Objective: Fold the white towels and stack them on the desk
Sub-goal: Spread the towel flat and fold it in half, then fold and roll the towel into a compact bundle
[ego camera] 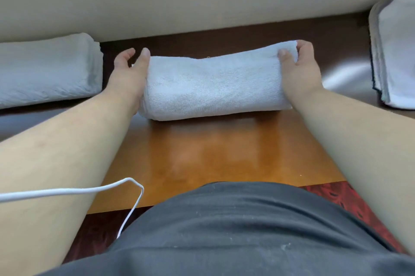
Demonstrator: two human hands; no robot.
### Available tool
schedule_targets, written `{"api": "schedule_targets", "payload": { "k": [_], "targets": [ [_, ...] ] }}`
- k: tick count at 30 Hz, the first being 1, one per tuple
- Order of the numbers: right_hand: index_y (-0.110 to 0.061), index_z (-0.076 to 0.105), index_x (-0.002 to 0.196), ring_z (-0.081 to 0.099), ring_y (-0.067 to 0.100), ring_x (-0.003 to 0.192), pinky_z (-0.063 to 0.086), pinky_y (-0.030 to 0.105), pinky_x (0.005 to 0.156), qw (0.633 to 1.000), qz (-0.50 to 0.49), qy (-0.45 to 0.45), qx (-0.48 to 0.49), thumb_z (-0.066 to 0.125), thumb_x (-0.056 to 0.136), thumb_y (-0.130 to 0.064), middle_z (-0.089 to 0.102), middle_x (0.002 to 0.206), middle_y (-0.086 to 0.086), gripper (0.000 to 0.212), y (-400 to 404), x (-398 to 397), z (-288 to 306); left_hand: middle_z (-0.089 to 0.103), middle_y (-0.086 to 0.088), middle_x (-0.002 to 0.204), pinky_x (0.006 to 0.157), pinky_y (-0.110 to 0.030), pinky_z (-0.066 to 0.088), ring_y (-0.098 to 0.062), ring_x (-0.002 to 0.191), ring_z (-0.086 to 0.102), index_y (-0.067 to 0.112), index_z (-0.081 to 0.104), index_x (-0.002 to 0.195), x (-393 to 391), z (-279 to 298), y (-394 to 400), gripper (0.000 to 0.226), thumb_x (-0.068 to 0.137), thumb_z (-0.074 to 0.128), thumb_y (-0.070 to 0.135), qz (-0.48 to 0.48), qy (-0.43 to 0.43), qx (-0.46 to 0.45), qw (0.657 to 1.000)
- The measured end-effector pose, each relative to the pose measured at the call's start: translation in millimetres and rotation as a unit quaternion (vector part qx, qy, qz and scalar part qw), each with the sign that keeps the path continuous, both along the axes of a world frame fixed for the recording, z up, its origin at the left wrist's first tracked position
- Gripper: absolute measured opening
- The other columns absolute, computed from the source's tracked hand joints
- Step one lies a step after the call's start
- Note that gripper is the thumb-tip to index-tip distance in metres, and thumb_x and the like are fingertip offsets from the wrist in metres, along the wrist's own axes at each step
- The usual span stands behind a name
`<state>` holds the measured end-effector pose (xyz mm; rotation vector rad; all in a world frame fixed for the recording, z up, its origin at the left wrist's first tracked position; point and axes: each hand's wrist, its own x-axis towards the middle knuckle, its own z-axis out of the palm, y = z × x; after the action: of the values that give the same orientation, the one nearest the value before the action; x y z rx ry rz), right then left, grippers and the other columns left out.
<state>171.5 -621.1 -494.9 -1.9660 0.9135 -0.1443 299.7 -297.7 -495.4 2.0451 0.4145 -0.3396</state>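
folded white towel (213,87) sits mid-worktop (213,152), left hand (130,66) flat and relaxed against its end, right hand (298,60) pinching the far corner, so square both ends evenly before lifting to the pile (45,69).

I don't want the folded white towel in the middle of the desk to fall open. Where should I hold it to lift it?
Take the folded white terry towel by its two short ends, one grip from each side, as the left hand and right hand sit now. It lies as a long, thick bundle, so clamping both ends likely keeps the layers together.
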Motion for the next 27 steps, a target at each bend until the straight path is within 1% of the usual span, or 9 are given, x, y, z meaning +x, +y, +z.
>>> {"api": "schedule_targets", "payload": {
  "k": [2, 4, 6, 9, 12, 16, 19, 22, 27],
  "targets": [
    [-0.035, 0.044, 0.121, 0.055, 0.006, 0.085, 0.039, 0.024, 0.068, 1.0, 0.004, 0.012, -0.001, 0.045, 0.094, -0.051, 0.058, 0.094, -0.014, 0.032, -1, 7, -7, 0.053, 0.015, 0.113, 0.09, -0.033, 0.043, -0.013, 0.103, 0.054, 0.041, 0.045, 0.134, -6, -8, 1, 0.096, 0.052, 0.051, 0.091, -0.013, 0.059, 0.04, 0.997],
    [-0.032, 0.043, 0.125, 0.056, 0.013, 0.089, 0.038, 0.028, 0.074, 1.0, 0.003, 0.024, -0.009, 0.044, 0.095, -0.052, 0.059, 0.101, -0.009, 0.036, -2, 12, -13, 0.058, 0.008, 0.116, 0.088, -0.037, 0.05, -0.02, 0.102, 0.059, 0.029, 0.052, 0.128, -9, -16, 6, 0.095, 0.052, 0.059, 0.086, -0.048, 0.105, 0.066, 0.991],
    [-0.031, 0.041, 0.126, 0.056, 0.017, 0.092, 0.036, 0.029, 0.078, 0.999, 0.004, 0.032, -0.027, 0.041, 0.096, -0.053, 0.06, 0.107, -0.005, 0.038, -3, 15, -19, 0.06, 0.009, 0.109, 0.08, -0.034, 0.052, -0.019, 0.097, 0.061, 0.026, 0.053, 0.121, -7, -22, 7, 0.077, 0.063, 0.063, 0.076, -0.045, 0.087, 0.064, 0.993],
    [-0.029, 0.038, 0.131, 0.055, 0.021, 0.095, 0.035, 0.029, 0.081, 0.998, 0.0, 0.04, -0.047, 0.037, 0.097, -0.054, 0.06, 0.115, -0.004, 0.043, -3, 17, -27, 0.053, 0.018, 0.097, 0.078, -0.029, 0.043, -0.009, 0.089, 0.055, 0.037, 0.046, 0.127, 5, -24, 1, 0.055, 0.081, 0.055, 0.065, -0.018, 0.007, 0.076, 0.997],
    [-0.027, 0.037, 0.136, 0.05, 0.021, 0.093, 0.032, 0.029, 0.082, 0.996, -0.01, 0.065, -0.057, 0.035, 0.099, -0.053, 0.055, 0.115, -0.007, 0.045, -4, 20, -34, 0.054, 0.009, 0.105, 0.079, -0.027, 0.036, -0.015, 0.092, 0.053, 0.038, 0.045, 0.129, 13, -23, -6, 0.049, 0.087, 0.046, 0.063, -0.035, -0.031, 0.117, 0.992],
    [-0.024, 0.036, 0.139, 0.046, 0.021, 0.094, 0.032, 0.031, 0.084, 0.993, -0.028, 0.1, -0.057, 0.033, 0.1, -0.052, 0.055, 0.117, -0.002, 0.048, -8, 29, -37, 0.055, 0.01, 0.106, 0.082, -0.027, 0.037, -0.017, 0.099, 0.055, 0.036, 0.051, 0.123, 24, -18, -10, 0.044, 0.089, 0.041, 0.062, -0.039, -0.009, 0.116, 0.992],
    [-0.024, 0.035, 0.139, 0.046, 0.023, 0.093, 0.032, 0.032, 0.084, 0.992, -0.037, 0.111, -0.053, 0.032, 0.101, -0.051, 0.049, 0.108, -0.004, 0.047, -9, 32, -38, 0.056, 0.011, 0.108, 0.075, -0.025, 0.038, -0.012, 0.093, 0.055, 0.038, 0.045, 0.131, 12, -14, -4, 0.061, 0.08, 0.041, 0.072, -0.042, 0.02, 0.102, 0.994],
    [-0.024, 0.035, 0.136, 0.048, 0.027, 0.09, 0.032, 0.035, 0.081, 0.989, -0.035, 0.13, -0.055, 0.031, 0.102, -0.05, 0.051, 0.103, -0.001, 0.044, -6, 33, -38, 0.052, 0.018, 0.1, 0.066, -0.019, 0.038, 0.002, 0.08, 0.052, 0.033, 0.035, 0.139, -18, -14, 4, 0.073, 0.078, 0.058, 0.066, -0.09, 0.009, 0.11, 0.99],
    [-0.027, 0.034, 0.138, 0.054, 0.032, 0.098, 0.034, 0.036, 0.08, 0.985, 0.01, 0.144, -0.091, 0.031, 0.101, -0.052, 0.055, 0.109, 0.005, 0.045, -6, 36, -32, 0.056, 0.002, 0.113, 0.082, -0.032, 0.04, -0.023, 0.096, 0.054, 0.028, 0.034, 0.139, -12, -18, 3, 0.058, 0.09, 0.052, 0.054, -0.111, 0.026, 0.185, 0.976]
  ]
}}
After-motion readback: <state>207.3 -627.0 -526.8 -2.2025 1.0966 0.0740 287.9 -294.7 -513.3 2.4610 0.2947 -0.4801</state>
